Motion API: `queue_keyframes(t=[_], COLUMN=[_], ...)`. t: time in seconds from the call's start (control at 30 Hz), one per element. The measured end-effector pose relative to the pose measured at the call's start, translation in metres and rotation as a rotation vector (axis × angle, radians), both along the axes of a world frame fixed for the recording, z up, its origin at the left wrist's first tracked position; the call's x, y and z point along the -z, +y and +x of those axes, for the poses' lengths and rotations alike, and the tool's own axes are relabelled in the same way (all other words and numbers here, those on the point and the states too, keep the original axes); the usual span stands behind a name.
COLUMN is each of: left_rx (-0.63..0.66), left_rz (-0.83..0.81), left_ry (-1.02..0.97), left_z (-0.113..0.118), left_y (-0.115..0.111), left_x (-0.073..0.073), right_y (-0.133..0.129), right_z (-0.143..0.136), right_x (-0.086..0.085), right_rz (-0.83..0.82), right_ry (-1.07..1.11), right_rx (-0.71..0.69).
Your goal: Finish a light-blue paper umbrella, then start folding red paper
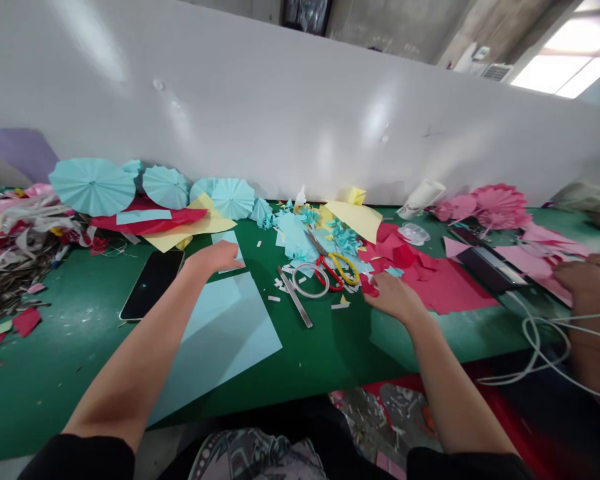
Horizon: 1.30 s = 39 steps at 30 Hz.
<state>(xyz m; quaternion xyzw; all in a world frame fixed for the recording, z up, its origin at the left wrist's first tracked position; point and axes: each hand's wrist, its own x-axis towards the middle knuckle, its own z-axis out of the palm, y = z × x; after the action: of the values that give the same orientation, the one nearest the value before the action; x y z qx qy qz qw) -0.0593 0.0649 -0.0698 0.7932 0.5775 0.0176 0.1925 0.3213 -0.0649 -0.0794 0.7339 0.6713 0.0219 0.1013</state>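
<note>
My left hand (217, 257) is closed at the edge of a light blue paper strip (226, 238), its fingertips partly hidden. Just below lies a large light blue sheet (230, 327), crossed by my left forearm. My right hand (393, 295) reaches the front of the red paper pieces (405, 257), fingers bent together around a small red paper scrap (369, 287). Between the hands are a metal ruler (295, 297), a roll of clear tape (311, 281), scissors with yellow handles (347, 268) and scissors with red handles (330, 275).
A phone (153, 285) lies left of the blue sheet. Blue pleated paper rosettes (93, 185) lean along the white partition (280, 120). Tangled scraps (25, 247) are piled at far left. A co-worker's hand (585, 273), a dark device (493, 269) and white cable (535, 347) occupy the right.
</note>
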Motion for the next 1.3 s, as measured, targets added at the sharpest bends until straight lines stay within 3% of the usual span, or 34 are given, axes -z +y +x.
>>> queue_keyframes(t=[0.33,0.57,0.97,1.13,1.3], left_rx=[0.0,-0.001,0.077,0.082,0.095], left_rz=[0.008,-0.023,-0.115,-0.127,-0.13], left_ry=[0.008,0.062,0.209,0.23,0.237], left_z=[-0.002,-0.002,-0.001,0.0,0.0], left_y=[0.003,0.001,-0.007,-0.007,-0.007], left_x=[0.002,-0.005,-0.024,-0.025,-0.026], right_y=[0.011,0.013,0.02,0.02,0.019], right_z=[-0.01,-0.023,0.021,0.02,0.023], right_x=[-0.013,-0.009,-0.012,-0.014,-0.028], right_rz=[-0.032,0.057,0.137,0.253,0.614], right_ry=[-0.087,-0.169,-0.028,-0.027,-0.031], right_rx=[-0.012,-0.021,-0.025,-0.033,-0.031])
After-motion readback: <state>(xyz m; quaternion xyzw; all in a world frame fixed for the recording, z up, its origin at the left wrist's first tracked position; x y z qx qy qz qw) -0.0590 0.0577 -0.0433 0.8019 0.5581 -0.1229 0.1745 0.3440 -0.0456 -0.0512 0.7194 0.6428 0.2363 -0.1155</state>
